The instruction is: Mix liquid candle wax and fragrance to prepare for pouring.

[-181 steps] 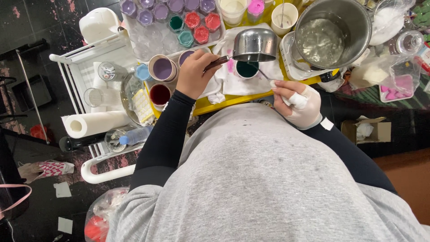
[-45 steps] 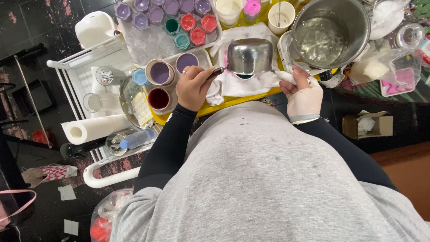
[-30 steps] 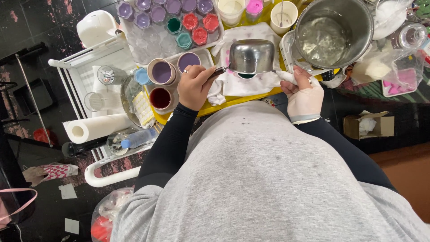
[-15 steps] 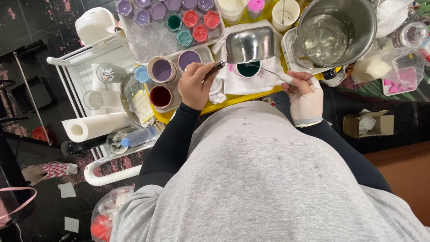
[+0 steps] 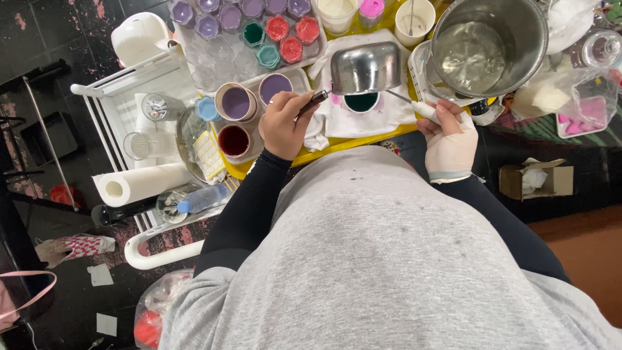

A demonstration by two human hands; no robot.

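Observation:
My left hand (image 5: 285, 123) grips the dark handle of a small steel saucepan (image 5: 365, 67), held tilted over a cup of dark green liquid (image 5: 361, 101). My right hand (image 5: 449, 137), in a whitish glove, pinches a thin metal stirring rod (image 5: 405, 100) by its white-wrapped end. The rod's tip points toward the green cup under the pan. The cup stands on a stained white cloth (image 5: 376, 116) over a yellow tray (image 5: 337, 146).
A large steel pot of clear liquid (image 5: 487, 44) stands at the right. Cups of purple (image 5: 235, 102) and dark red liquid (image 5: 233, 140) sit left of my hand. Small coloured filled moulds (image 5: 272, 29) line the back. A paper towel roll (image 5: 139, 181) and plastic bottle (image 5: 199, 198) lie on a white rack.
The saucepan has lifted off the green cup and tilted, uncovering the cup. My right hand has drawn back to the right, pulling the rod out from under the pan.

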